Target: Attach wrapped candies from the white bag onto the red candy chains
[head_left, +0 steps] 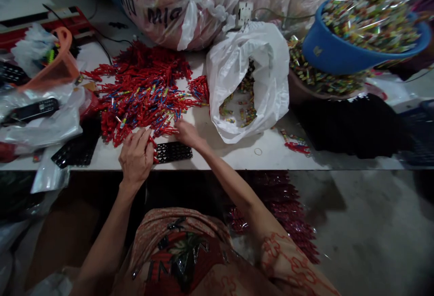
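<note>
While both hands work at the bench's near edge, the left hand (136,156) rests palm-down with fingers curled over a few red pieces at the edge of the red pile (142,90), seemingly pinning them against the black grid tray (173,151); whether it actually grips any I cannot tell. The right hand (187,134) reaches to the pile's near right fringe, fingers bent onto red pieces just behind the tray, grip also unclear. The tray lies flat right at the near edge between the hands, within reach of both. The pile spreads across the bench's left-middle, close enough to pull from. A white plastic bag (249,76) gapes open just right of the pile, small colourful pieces inside. A blue basin (339,49) heaped with similar pieces sits tilted at the far right corner. A second black tray (76,151) lies near the left edge, and a phone (32,110) rests on clear plastic there.
</note>
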Available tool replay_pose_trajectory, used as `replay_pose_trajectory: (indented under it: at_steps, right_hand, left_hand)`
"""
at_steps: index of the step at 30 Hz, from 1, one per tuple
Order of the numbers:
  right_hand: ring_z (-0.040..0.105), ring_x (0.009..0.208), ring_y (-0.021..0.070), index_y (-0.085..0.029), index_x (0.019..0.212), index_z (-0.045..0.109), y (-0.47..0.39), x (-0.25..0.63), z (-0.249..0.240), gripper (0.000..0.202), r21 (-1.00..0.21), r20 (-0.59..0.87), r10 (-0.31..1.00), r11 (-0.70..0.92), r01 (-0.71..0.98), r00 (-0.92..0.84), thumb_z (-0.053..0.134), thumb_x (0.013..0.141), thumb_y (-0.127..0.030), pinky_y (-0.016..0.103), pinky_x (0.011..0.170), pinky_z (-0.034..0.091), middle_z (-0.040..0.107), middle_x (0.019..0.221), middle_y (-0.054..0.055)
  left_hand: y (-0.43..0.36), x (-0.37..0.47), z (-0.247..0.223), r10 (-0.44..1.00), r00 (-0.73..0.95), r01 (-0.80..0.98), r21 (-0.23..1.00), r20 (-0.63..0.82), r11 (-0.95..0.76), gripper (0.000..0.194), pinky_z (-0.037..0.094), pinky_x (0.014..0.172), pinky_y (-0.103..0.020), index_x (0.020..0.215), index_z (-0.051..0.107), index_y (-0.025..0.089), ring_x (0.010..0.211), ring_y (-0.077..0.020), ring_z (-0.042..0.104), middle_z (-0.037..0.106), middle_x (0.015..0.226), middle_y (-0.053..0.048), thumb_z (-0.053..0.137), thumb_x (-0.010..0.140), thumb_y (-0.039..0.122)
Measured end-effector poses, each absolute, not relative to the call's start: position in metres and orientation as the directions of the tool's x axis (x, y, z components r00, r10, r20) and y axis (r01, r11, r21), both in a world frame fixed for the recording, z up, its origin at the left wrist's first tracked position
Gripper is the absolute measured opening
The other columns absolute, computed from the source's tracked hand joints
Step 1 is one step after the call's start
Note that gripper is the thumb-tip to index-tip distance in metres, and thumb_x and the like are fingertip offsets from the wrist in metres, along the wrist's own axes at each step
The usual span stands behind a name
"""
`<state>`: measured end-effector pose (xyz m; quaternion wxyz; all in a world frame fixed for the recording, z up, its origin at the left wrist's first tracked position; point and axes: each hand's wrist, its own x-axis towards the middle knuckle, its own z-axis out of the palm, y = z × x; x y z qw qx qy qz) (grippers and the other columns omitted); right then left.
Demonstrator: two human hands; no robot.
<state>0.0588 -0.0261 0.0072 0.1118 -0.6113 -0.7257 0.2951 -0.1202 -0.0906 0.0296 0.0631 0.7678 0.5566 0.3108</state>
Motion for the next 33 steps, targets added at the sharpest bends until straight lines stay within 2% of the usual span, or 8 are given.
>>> replay_pose_trajectory:
  at_steps: [3,5,8,12,17,24,29,33]
  right_hand:
    - [0.061,0.103,0.0260,-0.012,0.105,0.065,-0.020,0.081,0.010,0.026,-0.268,-0.287,0.934,0.135,0.954,-0.213,0.048,0.085,-0.008,0.032,0.084,0.046,0.061,0.115,0.017]
    - [0.061,0.104,0.0253,-0.012,0.105,0.063,-0.022,0.087,0.007,0.026,-0.231,-0.300,0.922,0.180,0.956,-0.246,0.045,0.087,-0.009,0.032,0.084,0.046,0.061,0.113,0.018]
    - [0.062,0.093,0.0226,-0.014,0.113,0.057,-0.034,0.085,-0.003,0.030,-0.408,-0.208,0.963,0.074,0.910,-0.171,0.050,0.084,-0.017,0.030,0.077,0.047,0.063,0.106,0.013]
    - [0.055,0.069,0.0151,-0.015,0.112,0.053,-0.060,0.067,-0.021,0.040,-0.800,-0.131,0.985,-0.039,0.599,-0.111,0.057,0.072,-0.020,0.024,0.062,0.042,0.060,0.079,-0.001]
    - [0.051,0.066,0.0128,-0.016,0.091,0.054,-0.091,0.033,-0.040,0.020,-0.914,-0.124,0.974,-0.039,0.403,-0.187,0.055,0.072,-0.021,0.022,0.061,0.040,0.056,0.074,-0.003]
    - [0.060,0.084,0.0196,-0.013,0.111,0.053,-0.110,0.018,-0.032,0.027,-0.606,-0.130,0.949,0.154,0.780,-0.289,0.044,0.085,-0.013,0.030,0.071,0.045,0.061,0.106,0.011]
    - [0.060,0.087,0.0157,-0.016,0.105,0.059,-0.063,0.047,-0.001,0.026,-0.589,-0.207,0.820,0.331,0.737,-0.534,0.061,0.079,-0.014,0.024,0.074,0.046,0.063,0.107,0.006]
    - [0.056,0.105,0.0235,-0.014,0.115,0.058,0.009,0.075,0.016,0.033,-0.312,-0.098,0.955,0.238,0.920,-0.281,0.039,0.089,-0.006,0.035,0.083,0.046,0.051,0.130,0.017]
  left_hand:
    - [-0.092,-0.116,0.028,0.905,0.131,0.818,0.472,0.404,-0.329,0.042,0.030,0.112,-0.043,0.131,0.056,0.020,0.127,-0.0241,0.046,0.057,0.134,-0.009,0.038,0.094,0.031]
    - [-0.091,-0.114,0.029,0.915,0.123,0.819,0.481,0.385,-0.313,0.044,0.029,0.113,-0.044,0.132,0.055,0.019,0.129,-0.0243,0.045,0.055,0.137,-0.010,0.035,0.095,0.031]
    - [-0.091,-0.113,0.030,0.919,0.140,0.817,0.482,0.369,-0.318,0.045,0.029,0.113,-0.044,0.133,0.054,0.019,0.131,-0.0239,0.043,0.053,0.139,-0.009,0.034,0.095,0.032]
    - [-0.091,-0.114,0.031,0.919,0.140,0.818,0.480,0.368,-0.317,0.046,0.029,0.114,-0.043,0.133,0.054,0.018,0.130,-0.0238,0.043,0.054,0.137,-0.010,0.033,0.095,0.034]
    - [-0.091,-0.114,0.029,0.922,0.139,0.822,0.477,0.362,-0.311,0.046,0.029,0.113,-0.043,0.134,0.053,0.019,0.131,-0.0243,0.042,0.052,0.140,-0.009,0.035,0.095,0.034]
    - [-0.093,-0.109,0.033,0.923,0.141,0.857,0.422,0.358,-0.295,0.049,0.028,0.111,-0.048,0.135,0.053,0.019,0.132,-0.0300,0.040,0.052,0.140,-0.011,0.038,0.094,0.043]
    - [-0.096,-0.111,0.036,0.915,0.135,0.878,0.383,0.379,-0.288,0.052,0.028,0.109,-0.051,0.134,0.053,0.018,0.134,-0.0334,0.038,0.052,0.140,-0.013,0.043,0.092,0.048]
    - [-0.100,-0.112,0.037,0.896,0.164,0.887,0.336,0.412,-0.317,0.051,0.028,0.109,-0.051,0.134,0.053,0.017,0.135,-0.0334,0.037,0.051,0.141,-0.013,0.042,0.093,0.045]
